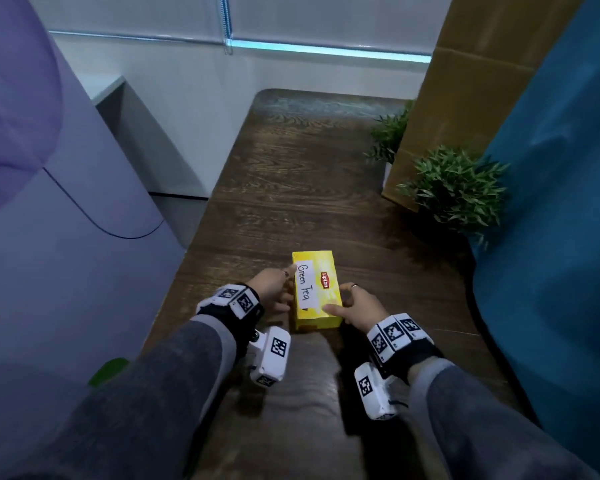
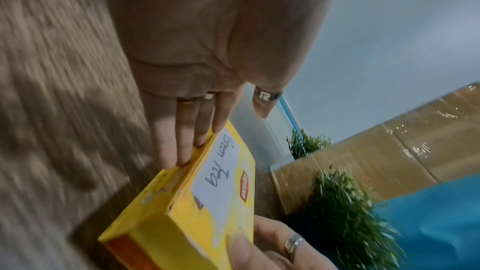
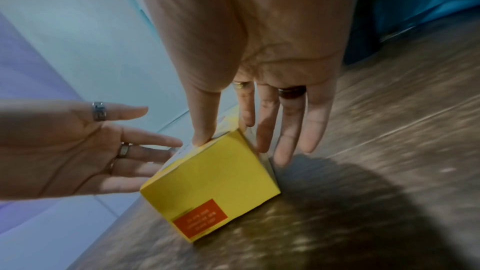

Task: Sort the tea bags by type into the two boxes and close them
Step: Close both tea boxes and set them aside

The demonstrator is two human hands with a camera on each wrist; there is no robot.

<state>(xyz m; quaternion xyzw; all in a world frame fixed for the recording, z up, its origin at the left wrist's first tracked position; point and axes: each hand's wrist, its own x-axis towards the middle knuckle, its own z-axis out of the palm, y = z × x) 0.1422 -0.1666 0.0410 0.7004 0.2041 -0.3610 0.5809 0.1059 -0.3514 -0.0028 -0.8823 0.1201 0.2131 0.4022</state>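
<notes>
A shut yellow Lipton box (image 1: 317,289) with a white label reading "Green Tea" lies flat on the dark wooden table (image 1: 309,168). My left hand (image 1: 281,289) lies with straight fingers (image 2: 182,137) against the box's (image 2: 207,202) left side. My right hand (image 1: 347,303) sets its thumb (image 3: 205,122) on the near top edge of the box (image 3: 210,182), its straight fingers alongside the right face. No loose tea bags and no other tea box show in any view.
Two small green plants (image 1: 458,192) (image 1: 390,133) stand at the right by a tall cardboard carton (image 1: 465,81). A blue cloth (image 1: 551,237) hangs along the table's right side. A pale cabinet (image 1: 66,202) stands left, beyond the table's left edge.
</notes>
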